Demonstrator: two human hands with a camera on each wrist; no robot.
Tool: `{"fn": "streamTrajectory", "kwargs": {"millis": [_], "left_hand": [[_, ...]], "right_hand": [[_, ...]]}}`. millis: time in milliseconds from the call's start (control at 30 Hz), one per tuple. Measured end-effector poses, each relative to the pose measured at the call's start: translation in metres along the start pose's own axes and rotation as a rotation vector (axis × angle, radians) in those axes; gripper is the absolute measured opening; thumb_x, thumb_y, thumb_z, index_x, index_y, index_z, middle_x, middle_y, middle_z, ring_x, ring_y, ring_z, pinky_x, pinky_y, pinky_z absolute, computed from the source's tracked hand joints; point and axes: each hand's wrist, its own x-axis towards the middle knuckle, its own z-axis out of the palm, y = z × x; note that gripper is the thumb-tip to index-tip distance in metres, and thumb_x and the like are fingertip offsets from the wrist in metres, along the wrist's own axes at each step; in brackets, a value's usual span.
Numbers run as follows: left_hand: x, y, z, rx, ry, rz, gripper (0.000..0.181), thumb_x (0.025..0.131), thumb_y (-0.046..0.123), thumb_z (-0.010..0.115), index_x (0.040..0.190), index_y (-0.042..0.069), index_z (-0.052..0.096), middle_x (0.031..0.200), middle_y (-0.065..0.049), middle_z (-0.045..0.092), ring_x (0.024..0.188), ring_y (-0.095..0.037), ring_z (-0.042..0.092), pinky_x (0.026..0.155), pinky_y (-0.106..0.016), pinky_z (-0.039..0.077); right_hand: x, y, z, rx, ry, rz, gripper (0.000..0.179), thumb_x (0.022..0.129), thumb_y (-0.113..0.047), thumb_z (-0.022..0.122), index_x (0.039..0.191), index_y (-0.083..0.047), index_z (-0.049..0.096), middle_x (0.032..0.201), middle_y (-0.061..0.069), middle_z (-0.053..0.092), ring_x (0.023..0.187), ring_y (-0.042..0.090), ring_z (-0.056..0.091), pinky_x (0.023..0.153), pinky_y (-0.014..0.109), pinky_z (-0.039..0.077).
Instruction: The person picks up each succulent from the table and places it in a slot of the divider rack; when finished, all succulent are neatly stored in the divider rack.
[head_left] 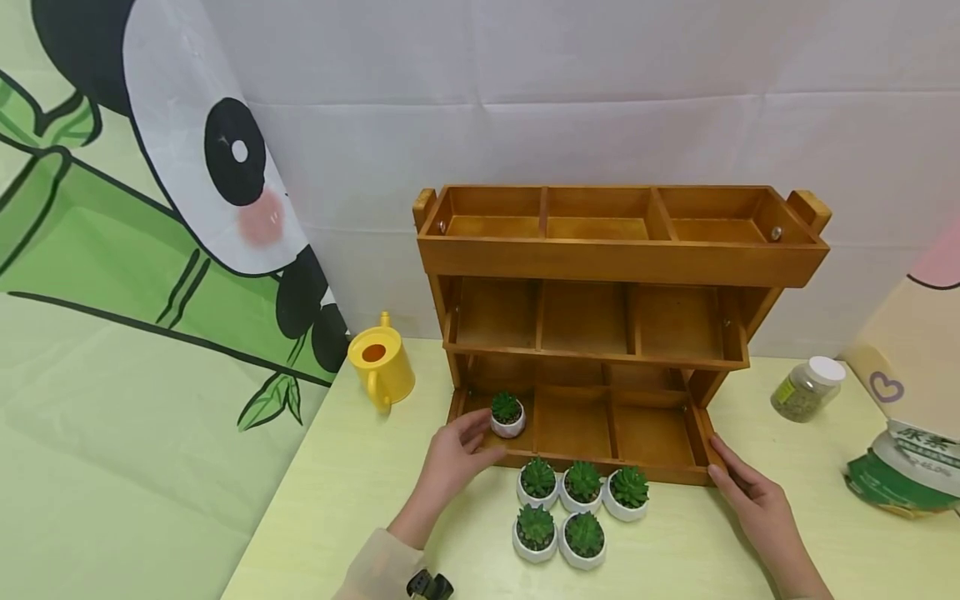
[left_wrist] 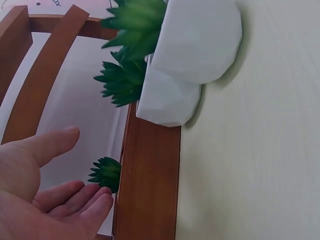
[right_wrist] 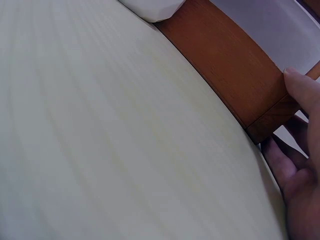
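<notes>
A three-tier brown wooden shelf [head_left: 622,260], each tier split into compartments, stands against the wall. In its bottom left compartment sits a small succulent in a white pot [head_left: 508,418]. My left hand [head_left: 450,457] is beside that pot, thumb and fingers spread apart; the left wrist view shows its fingers [left_wrist: 95,205] near the green leaves, gripping nothing. At the bottom tier's front right corner, my right hand [head_left: 757,500] holds the shelf, thumb on one side of the corner and fingers on the other. Several more potted succulents [head_left: 582,482] stand in two rows before the shelf.
A yellow watering can [head_left: 381,367] stands left of the shelf. To the right are a clear jar with a white lid [head_left: 808,389] and a green and white bag [head_left: 907,468]. A pale cloth backdrop [head_left: 600,100] hangs behind the light wooden table [head_left: 322,500].
</notes>
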Motion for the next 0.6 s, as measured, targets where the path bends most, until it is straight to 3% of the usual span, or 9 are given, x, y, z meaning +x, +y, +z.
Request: {"fn": "streamTrajectory", "kwargs": {"millis": [333, 600], "left_hand": [[-0.028, -0.005, 0.006, -0.03, -0.107, 0.06, 0.048, 0.093, 0.015, 0.082, 0.134, -0.003, 0.066, 0.132, -0.019, 0.068, 0.124, -0.035, 0.064, 0.107, -0.043, 0.051], [-0.05, -0.015, 0.013, -0.082, -0.195, 0.056, 0.032, 0.096, 0.018, 0.079, 0.124, 0.003, 0.073, 0.12, -0.011, 0.073, 0.112, -0.028, 0.07, 0.099, -0.034, 0.056]], "right_hand": [[0.001, 0.001, -0.001, -0.001, 0.01, 0.001, 0.051, 0.108, -0.023, 0.061, 0.156, -0.009, 0.049, 0.157, -0.002, 0.046, 0.127, -0.021, 0.04, 0.094, 0.001, 0.039], [0.001, 0.001, -0.001, 0.01, 0.011, -0.001, 0.051, 0.108, -0.022, 0.061, 0.156, -0.009, 0.048, 0.157, -0.001, 0.047, 0.127, -0.02, 0.04, 0.094, 0.001, 0.039]]}}
